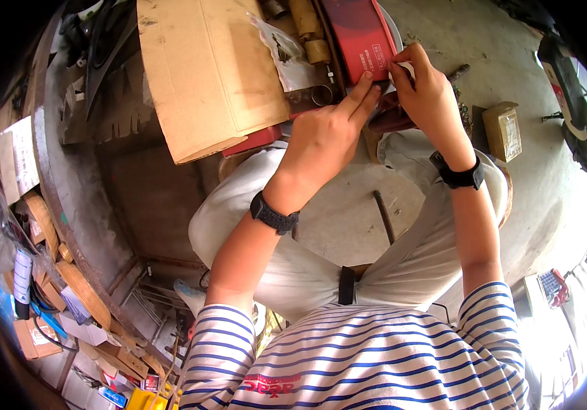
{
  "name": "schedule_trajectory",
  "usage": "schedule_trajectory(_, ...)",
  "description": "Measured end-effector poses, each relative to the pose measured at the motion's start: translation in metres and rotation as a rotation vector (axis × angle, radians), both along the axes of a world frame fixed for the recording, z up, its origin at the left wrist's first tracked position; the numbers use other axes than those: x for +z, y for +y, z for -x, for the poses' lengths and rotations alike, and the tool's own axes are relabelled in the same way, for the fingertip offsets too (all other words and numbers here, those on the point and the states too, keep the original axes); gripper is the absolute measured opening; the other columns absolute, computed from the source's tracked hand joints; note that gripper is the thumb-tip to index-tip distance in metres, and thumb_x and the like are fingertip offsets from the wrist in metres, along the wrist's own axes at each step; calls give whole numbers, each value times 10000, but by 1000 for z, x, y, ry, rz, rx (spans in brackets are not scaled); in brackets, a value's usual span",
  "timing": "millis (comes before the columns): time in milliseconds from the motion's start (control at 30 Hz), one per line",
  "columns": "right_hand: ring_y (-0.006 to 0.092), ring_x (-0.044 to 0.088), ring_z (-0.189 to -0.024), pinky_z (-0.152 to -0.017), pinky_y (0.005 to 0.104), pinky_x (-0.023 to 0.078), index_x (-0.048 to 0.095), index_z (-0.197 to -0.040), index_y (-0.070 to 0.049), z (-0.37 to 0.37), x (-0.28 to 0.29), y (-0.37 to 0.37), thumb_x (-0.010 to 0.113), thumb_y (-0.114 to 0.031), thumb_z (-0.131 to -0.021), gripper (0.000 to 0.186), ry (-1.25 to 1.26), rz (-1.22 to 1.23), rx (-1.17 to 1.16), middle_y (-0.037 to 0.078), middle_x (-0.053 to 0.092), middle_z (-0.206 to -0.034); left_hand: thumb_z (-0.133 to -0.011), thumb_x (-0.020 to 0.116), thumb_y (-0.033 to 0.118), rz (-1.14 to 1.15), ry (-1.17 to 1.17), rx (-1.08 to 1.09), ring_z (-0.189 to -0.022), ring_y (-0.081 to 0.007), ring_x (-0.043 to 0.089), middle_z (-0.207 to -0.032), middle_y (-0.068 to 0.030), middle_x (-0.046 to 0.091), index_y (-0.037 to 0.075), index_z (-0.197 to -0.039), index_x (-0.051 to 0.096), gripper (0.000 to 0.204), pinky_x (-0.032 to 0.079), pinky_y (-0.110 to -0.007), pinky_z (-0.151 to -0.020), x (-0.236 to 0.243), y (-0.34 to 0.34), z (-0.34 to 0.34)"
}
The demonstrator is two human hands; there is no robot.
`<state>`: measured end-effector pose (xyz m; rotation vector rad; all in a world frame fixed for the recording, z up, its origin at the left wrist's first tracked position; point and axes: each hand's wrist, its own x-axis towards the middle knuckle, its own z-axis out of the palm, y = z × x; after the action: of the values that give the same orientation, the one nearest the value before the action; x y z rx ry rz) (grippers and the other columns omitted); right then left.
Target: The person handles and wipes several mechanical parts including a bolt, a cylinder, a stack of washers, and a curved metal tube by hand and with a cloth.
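Note:
My left hand [331,130] rests its stretched index and middle fingers at the near end of a long red box [348,31]; its thumb is hidden. My right hand [422,92] is closed in a pinch at that box's near right corner; what it pinches is too small to make out. A dark maroon piece [392,119] lies beneath both hands. To their left are an opened cardboard carton [208,68] with a crumpled plastic bag [286,72], tan cylindrical parts [307,20] and a short metal tube [321,94].
A small cardboard box [502,130] stands on the concrete floor [526,198] to the right. A scooter-like wheeled item [563,96] is at the right edge. Shelving with wood, boxes and tools [74,294] runs along the left. My legs surround a dark rod [382,215].

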<state>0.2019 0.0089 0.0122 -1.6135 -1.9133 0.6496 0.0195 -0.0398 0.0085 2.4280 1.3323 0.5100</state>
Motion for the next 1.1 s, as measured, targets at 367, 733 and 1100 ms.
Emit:
schedule_trajectory(367,48,589,-667,-567,195,489,560,-1106,-78,10,20,-6,542,-215,-953,206,802,537,78,0,620,-831,-909,613,180,841,-1015,348,-611,-64,560,-909,-45,637,18,-1147,564,292,447,-205,-547,18,5,2)
schedule_trajectory(733,90,576,-598,-519,247,514,564,-1144,-51,19,10,-11,583,-250,-920,301,577,411,117,28,617,-785,-923,609,202,786,-1230,522,-629,-82,559,-807,-26,615,22,-944,577,184,439,-220,-576,13,12,13)
schedule_trajectory(1100,75,571,-560,-509,232,476,614,-930,-10,39,28,-2,601,-253,-903,245,628,462,18,24,645,-709,-958,541,254,812,-1368,608,-545,-87,526,-715,-31,593,24,-843,566,258,410,-220,-513,15,12,14)
